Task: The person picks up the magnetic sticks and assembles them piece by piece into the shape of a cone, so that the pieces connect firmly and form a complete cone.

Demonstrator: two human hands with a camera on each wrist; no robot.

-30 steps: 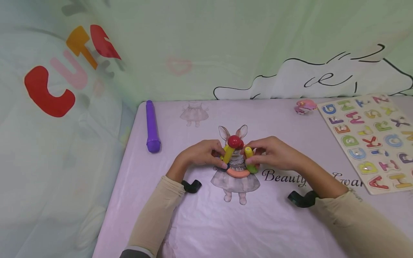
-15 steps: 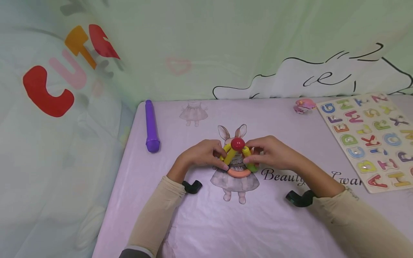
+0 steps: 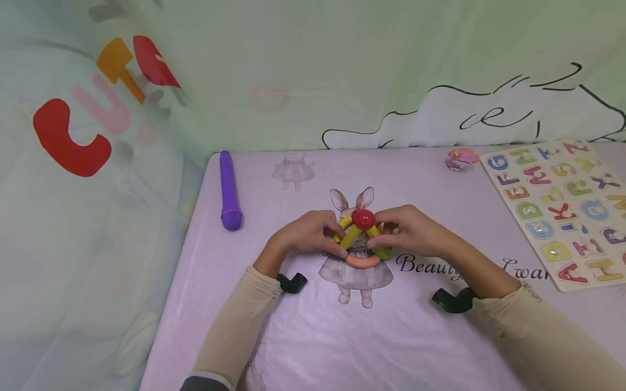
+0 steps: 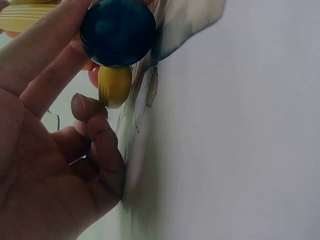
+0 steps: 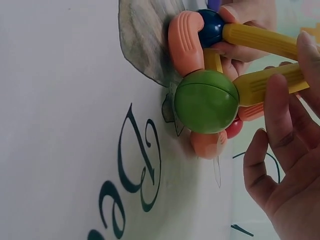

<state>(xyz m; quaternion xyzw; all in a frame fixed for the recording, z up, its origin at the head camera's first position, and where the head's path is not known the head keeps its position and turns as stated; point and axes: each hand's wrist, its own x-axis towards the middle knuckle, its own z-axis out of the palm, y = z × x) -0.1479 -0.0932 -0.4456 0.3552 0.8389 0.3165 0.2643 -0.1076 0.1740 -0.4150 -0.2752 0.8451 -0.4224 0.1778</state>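
Note:
Between the two hands stands a small frame of plastic balls and rods on the printed rabbit. A red ball [image 3: 363, 219] tops it, where slanting yellow rods [image 3: 350, 237] lean together. My left hand [image 3: 313, 233] grips the blue ball [image 4: 118, 32] at the frame's lower left corner, thumb low against it. My right hand [image 3: 411, 232] pinches the right yellow rod [image 5: 255, 89], which rises from the green ball [image 5: 206, 101]. Along the front base runs an orange curved piece [image 3: 363, 262]. Another red ball [image 5: 233, 128] shows behind the green one. Fingers hide parts of the frame.
A purple microphone-shaped toy [image 3: 228, 191] lies at the left back of the table. Toward the right back are a small pink toy [image 3: 462, 159] and a wooden alphabet board [image 3: 548, 288]. Curtains border the table at the back and left.
The top red ball has shifted right and slightly down. The right yellow rod has tilted inward, so its upper end now lies at that ball. Both hands stay almost in place.

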